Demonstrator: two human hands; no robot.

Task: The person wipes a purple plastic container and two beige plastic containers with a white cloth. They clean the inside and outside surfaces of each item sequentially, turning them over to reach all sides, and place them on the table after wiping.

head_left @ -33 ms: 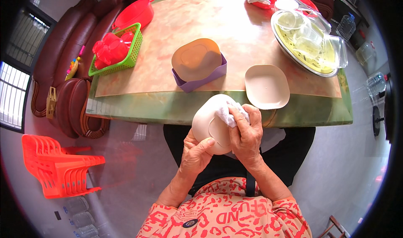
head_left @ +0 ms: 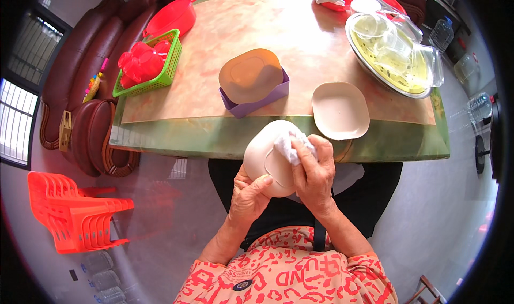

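My left hand (head_left: 249,194) is closed on the lower left edge of a cream dish (head_left: 261,153), its thumb on the face turned up to me. A curved line marks that face. In my right hand (head_left: 316,171) is a bunched white cloth (head_left: 287,145), pressed against the dish's upper right part. The dish is held above my lap, just off the table's front edge. Another cream dish (head_left: 340,110), square with rounded corners, lies on the table beyond my right hand. Left of it, a brownish-orange dish (head_left: 249,74) rests on a purple container (head_left: 247,109).
On the table (head_left: 176,138) stand a green basket (head_left: 174,63) of red cups and a red basin (head_left: 174,17), far left. A metal basin (head_left: 369,76) holding clear plastic containers is at the right. Stacked red chairs (head_left: 80,218) stand on the floor, left.
The cloth and my right fingers have shifted slightly left across the dish. The dish has tilted very little; the table's things stay put.
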